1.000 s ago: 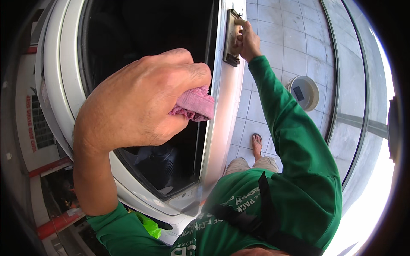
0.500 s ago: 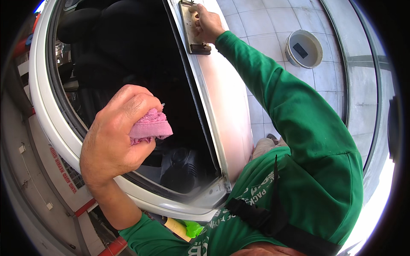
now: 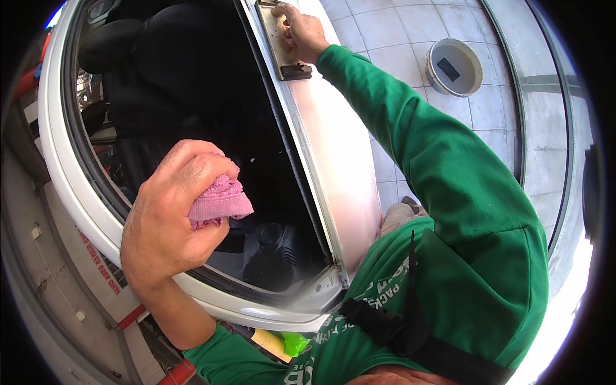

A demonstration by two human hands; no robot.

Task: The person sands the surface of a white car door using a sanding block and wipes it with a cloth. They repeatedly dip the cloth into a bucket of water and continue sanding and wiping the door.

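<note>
In my left hand is a bunched pink cloth, squeezed between thumb and fingers in front of the dark window opening. My right arm reaches far forward, and my right hand grips a long, flat hand sanding block with a clamp at its near end. The block lies along the window-sill edge of a white car door. A pale pinkish, dull patch covers the door panel below that edge. The underside of the block is hidden.
A bucket of greyish water with a dark rectangular piece in it stands on the tiled floor to the right. The white car frame curves round the window opening. Near my left elbow are a yellow roll and something bright green.
My right hand and the sanding block appear slightly further left and up along the sill. My left hand with the cloth has dropped a little. The view has shifted slightly.
</note>
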